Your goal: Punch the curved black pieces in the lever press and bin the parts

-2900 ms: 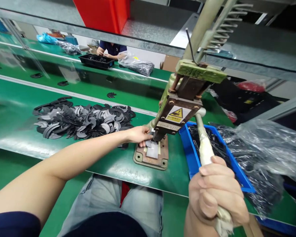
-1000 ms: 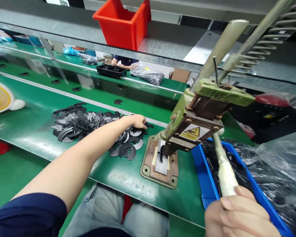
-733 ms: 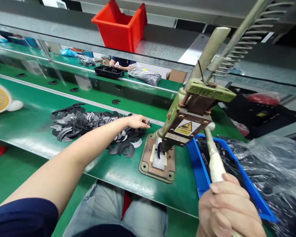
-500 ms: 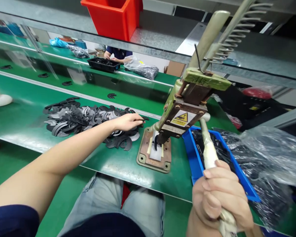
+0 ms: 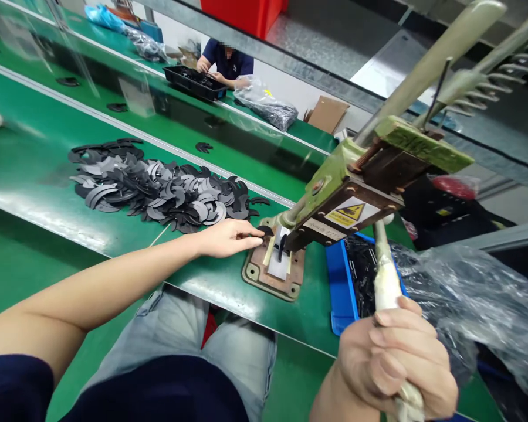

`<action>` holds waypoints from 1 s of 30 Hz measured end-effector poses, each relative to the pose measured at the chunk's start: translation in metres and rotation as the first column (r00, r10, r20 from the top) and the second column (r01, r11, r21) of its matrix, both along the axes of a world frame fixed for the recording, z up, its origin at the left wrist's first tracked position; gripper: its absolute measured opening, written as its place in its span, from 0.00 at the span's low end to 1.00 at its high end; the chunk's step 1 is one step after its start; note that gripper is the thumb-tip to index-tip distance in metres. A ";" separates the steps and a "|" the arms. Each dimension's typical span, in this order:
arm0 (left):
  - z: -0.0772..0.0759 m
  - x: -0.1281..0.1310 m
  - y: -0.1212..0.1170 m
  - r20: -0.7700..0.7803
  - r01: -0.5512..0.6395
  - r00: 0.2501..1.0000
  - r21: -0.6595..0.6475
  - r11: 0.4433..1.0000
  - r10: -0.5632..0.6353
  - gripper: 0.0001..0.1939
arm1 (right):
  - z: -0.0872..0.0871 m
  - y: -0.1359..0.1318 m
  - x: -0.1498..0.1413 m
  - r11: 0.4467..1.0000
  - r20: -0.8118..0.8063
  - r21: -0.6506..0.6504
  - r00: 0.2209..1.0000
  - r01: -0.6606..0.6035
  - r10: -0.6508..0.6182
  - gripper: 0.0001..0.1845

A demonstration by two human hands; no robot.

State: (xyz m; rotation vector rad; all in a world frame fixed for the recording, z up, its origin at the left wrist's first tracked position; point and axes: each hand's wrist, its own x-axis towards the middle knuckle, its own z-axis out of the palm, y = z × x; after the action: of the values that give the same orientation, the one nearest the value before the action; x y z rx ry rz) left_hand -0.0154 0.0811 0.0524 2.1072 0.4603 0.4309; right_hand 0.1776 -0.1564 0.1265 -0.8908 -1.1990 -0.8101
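Note:
My left hand [image 5: 227,237] pinches a small dark crescent-shaped piece [image 5: 265,230] at the left edge of the press base plate [image 5: 264,277]. A green hand press [image 5: 361,184] with a yellow warning label stands over that plate. My right hand [image 5: 396,364] is wrapped around the white-taped press lever [image 5: 384,278] at the lower right. A pile of dark crescent pieces [image 5: 158,190] lies on the green belt [image 5: 35,170] left of the press.
A blue bin [image 5: 339,287] of dark parts sits right of the press, with a clear plastic bag [image 5: 479,299] beside it. Across the far belt another person [image 5: 226,58] works at a black tray [image 5: 193,82]. A metal shelf runs overhead.
My left hand has left the pile and come to the base plate with one dark piece. The camera has tilted down; my right hand stays on the lever.

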 end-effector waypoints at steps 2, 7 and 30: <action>-0.008 0.004 -0.004 0.003 -0.051 0.999 -0.033 0.998 0.051 0.18 | -0.001 0.000 0.003 1.000 0.024 0.011 1.000 -0.007 0.006 0.29; -0.013 0.015 -0.009 -0.145 -0.059 0.987 0.083 0.995 0.071 0.22 | -0.005 0.001 0.014 0.999 0.063 0.049 0.998 -0.007 0.004 0.30; -0.010 0.065 -0.001 -0.216 -0.023 0.975 -0.304 0.952 -0.045 0.11 | -0.004 0.005 0.005 0.997 0.064 0.073 0.998 -0.010 0.006 0.04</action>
State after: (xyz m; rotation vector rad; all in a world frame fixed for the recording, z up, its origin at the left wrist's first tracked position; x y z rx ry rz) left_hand 0.0495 0.0802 0.0422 1.8606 0.6031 0.1076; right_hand 0.1829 -0.1514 0.1226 -0.8046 -1.2202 -0.8762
